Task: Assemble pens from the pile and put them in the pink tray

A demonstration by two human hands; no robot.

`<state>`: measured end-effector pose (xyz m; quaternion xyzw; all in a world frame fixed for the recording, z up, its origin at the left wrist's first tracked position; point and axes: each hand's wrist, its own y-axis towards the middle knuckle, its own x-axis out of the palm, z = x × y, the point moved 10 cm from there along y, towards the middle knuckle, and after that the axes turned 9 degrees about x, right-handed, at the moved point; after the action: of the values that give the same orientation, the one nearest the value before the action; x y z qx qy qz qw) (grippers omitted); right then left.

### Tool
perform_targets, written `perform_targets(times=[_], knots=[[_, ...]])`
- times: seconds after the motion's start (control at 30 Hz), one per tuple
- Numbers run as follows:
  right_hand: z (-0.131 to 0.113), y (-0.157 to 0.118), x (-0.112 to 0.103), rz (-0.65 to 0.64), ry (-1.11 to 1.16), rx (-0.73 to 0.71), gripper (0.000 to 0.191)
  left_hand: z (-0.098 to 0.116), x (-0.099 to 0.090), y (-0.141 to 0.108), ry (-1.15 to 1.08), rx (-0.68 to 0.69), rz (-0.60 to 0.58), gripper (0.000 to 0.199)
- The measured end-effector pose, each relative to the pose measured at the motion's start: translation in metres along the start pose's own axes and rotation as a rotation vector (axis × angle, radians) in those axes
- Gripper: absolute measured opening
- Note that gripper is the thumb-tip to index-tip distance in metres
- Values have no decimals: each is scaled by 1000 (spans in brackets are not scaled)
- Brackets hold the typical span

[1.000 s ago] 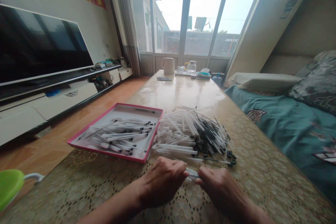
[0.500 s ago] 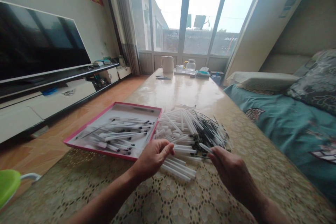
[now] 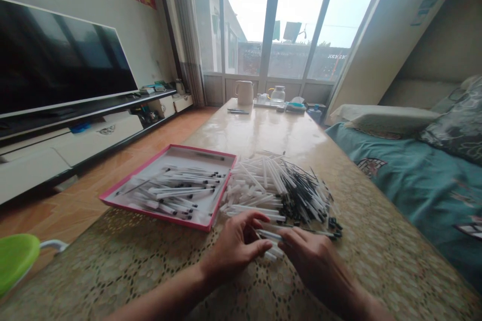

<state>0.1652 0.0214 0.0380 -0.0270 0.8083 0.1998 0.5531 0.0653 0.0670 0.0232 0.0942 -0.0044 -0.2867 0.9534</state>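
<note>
My right hand [image 3: 314,256] pinches a slim white pen [image 3: 269,234] that points left. The pen's far end lies in the gap between the thumb and curled fingers of my left hand [image 3: 241,241], which are apart; contact there is hard to make out. Just beyond my hands lies a pile of white pen barrels [image 3: 250,175], with dark thin refills [image 3: 303,188] on its right side. Small black caps [image 3: 334,224] sit at the pile's right edge. Several barrels lie below my hands, partly hidden. To the left, a pink-rimmed box lid [image 3: 150,216] holds many white pens with black ends [image 3: 181,190].
The long table has a patterned cover [image 3: 158,266]. At its far end stand a beige jug [image 3: 244,93], a glass pitcher [image 3: 277,94] and a tissue pack [image 3: 295,106]. A green stool [image 3: 18,261] is at left, a teal-covered sofa [image 3: 406,175] at right.
My right hand has moved left with the pen, bringing its end to my left hand. My left hand has shifted slightly right and its fingers have spread.
</note>
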Motion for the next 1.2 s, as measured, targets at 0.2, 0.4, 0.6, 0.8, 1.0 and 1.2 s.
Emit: perform_targets(times=[0.2,0.4,0.6,0.8,1.0,1.2], knots=[[14,-1,-8,41,253,96,25,-20,3,-1,-221,-145,42,28],[61,-7,-6,11,564,396,46,-29,-28,2,-366,-166,221,32],[65,-5,6,5,631,416,49,-33,-27,2,-381,-195,176,30],[60,-5,2,37,600,347,44,-31,-26,1,-372,-191,167,28],[58,-6,-11,108,650,328,32,-33,-27,0,-376,-231,194,32],[59,-7,-20,169,624,329,27,-32,-27,-1,-385,-233,206,33]])
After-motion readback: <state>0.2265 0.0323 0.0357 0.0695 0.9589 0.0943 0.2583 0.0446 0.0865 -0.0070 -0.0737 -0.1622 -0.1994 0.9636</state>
